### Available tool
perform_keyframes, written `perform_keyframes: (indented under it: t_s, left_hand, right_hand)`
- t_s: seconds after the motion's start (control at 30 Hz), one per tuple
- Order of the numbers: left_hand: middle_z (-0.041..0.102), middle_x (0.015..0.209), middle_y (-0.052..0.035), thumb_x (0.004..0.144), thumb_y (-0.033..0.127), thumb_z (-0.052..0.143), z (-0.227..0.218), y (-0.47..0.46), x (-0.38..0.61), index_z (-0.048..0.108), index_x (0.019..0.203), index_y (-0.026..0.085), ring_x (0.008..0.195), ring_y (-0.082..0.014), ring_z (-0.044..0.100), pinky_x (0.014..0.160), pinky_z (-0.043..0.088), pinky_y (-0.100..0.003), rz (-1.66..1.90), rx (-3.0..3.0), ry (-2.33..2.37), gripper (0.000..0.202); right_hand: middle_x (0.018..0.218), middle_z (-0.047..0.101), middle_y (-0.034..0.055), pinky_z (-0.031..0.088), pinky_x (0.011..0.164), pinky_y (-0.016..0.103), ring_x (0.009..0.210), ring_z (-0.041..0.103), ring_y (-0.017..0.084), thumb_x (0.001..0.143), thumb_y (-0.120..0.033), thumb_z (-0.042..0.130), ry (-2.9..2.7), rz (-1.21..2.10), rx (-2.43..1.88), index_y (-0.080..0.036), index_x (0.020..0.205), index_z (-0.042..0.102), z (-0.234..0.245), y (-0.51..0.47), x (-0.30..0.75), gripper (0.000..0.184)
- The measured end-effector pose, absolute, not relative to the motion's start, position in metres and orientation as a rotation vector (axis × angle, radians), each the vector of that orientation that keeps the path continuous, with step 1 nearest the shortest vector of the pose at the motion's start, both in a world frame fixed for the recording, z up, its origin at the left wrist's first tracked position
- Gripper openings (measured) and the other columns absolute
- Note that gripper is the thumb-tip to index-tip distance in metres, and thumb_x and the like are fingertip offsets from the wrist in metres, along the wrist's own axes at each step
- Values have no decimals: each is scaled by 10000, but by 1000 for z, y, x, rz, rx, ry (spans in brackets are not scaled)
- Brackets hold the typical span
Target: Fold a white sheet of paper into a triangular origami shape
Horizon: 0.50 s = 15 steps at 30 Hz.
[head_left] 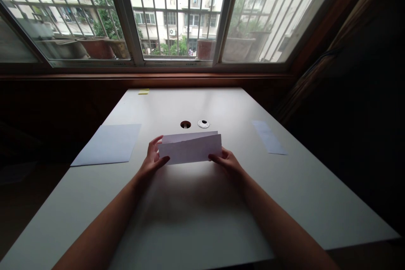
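Observation:
A folded sheet of white paper (190,147) is held upright a little above the white table (196,211), its upper flap slightly uneven. My left hand (153,158) pinches its left end, thumb in front and fingers behind. The paper's lower right corner is gripped by my right hand (227,161), fingers curled on the edge. Both forearms reach in from the bottom of the view.
A flat white sheet (108,144) lies on the table at the left. A narrow folded strip of paper (268,136) lies at the right. A cable hole (185,124) and its round cap (203,123) sit behind the paper. A yellow sticky note (143,91) lies at the far edge under the window.

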State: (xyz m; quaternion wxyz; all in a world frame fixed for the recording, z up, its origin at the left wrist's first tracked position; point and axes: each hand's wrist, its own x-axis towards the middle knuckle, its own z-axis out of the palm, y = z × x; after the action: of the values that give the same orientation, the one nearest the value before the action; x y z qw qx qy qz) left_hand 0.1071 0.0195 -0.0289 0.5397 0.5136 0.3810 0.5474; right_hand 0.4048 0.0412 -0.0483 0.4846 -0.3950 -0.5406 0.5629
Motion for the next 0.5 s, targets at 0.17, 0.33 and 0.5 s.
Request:
perform_keyframes:
  t_s: [0.17, 0.33, 0.5]
  left_hand:
    - [499, 1318, -99, 770, 373, 743, -29, 23, 106, 143, 1497, 380, 1051, -262, 616, 865, 529, -398, 1260, 1202, 881, 943]
    - [525, 1249, -79, 768, 364, 748, -36, 27, 99, 411, 1418, 307, 949, -214, 625, 724, 523, -266, 1113, 1332, 955, 734]
    - [571, 1240, -96, 789, 415, 726, -33, 25, 99, 563, 1333, 247, 947, -240, 643, 726, 517, -276, 904, 1412, 990, 592]
  right_hand:
    - [1069, 710, 73, 501, 889, 397, 978, 651, 262, 727, -336, 804, -1238, 1386, -911, -220, 1108, 662, -47, 42, 399, 423]
    - [1073, 668, 40, 508, 696, 303, 836, 626, 191, 746, -340, 787, -1238, 1311, -948, -281, 1227, 536, -45, 43, 398, 546]
    - [1109, 633, 40, 497, 660, 294, 814, 612, 182, 747, -350, 781, -1199, 1312, -989, -318, 1302, 490, -44, 43, 398, 627]
